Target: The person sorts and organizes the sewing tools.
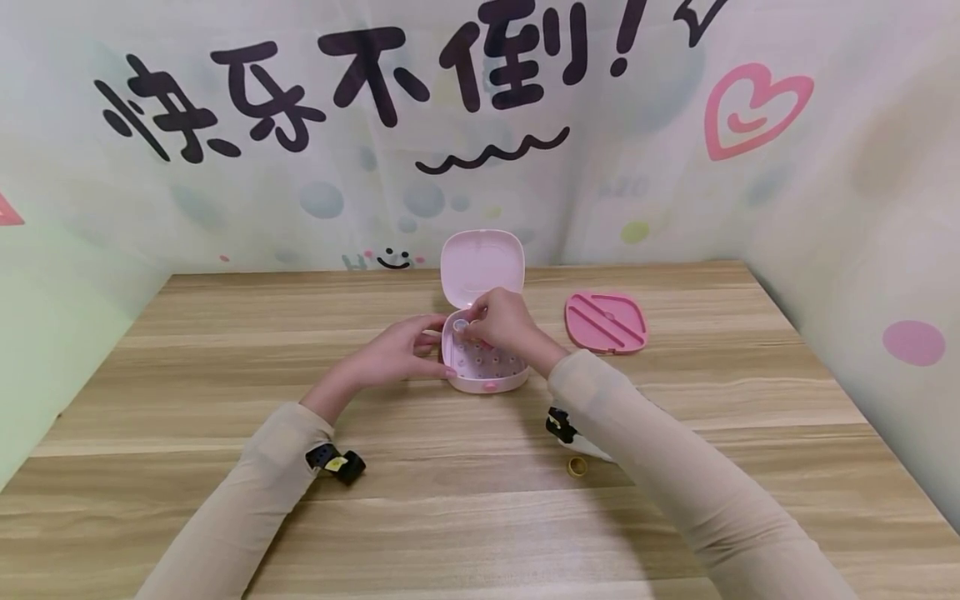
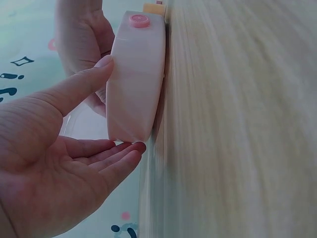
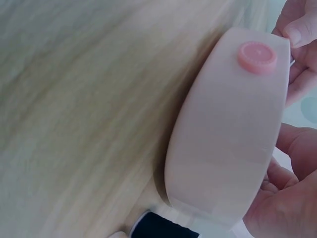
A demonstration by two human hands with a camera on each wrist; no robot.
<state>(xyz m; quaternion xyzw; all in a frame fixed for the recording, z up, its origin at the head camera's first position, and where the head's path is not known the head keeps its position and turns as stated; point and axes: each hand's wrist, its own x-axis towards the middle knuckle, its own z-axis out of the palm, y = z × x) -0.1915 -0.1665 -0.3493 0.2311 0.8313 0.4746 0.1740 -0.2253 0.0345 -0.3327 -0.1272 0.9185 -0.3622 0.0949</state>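
In the right hand (image 1: 504,321), bent down over the open pink box (image 1: 467,386) from its right side with fingers curled: what looks like a pinched grip on one small round piece (image 1: 461,326), pale. Lies right at the fingertips, toward the rear left corner of the box, over the rows of studs (image 1: 478,361); cannot tell whether touching a stud or apart from it. Being round, shows no clear long axis. Close to the left wall and so near the left hand (image 1: 408,348) too, yet nearest to the right. With the left hand, braces the box: thumb on the rim near the front, fingers nearly straight and spread against the side. Rests on the counter (image 1: 420,508), lid (image 1: 483,262) raised at the back. By count: one box, one lid, one front button (image 3: 257,57), one round piece, one pink tray (image 1: 606,322) to the right with two bars slanting from rear left to front right, one gold ring (image 1: 577,474) nearer the person, one dark cylinder (image 3: 161,227) cut off at the frame edge. Too many studs hidden for a total.
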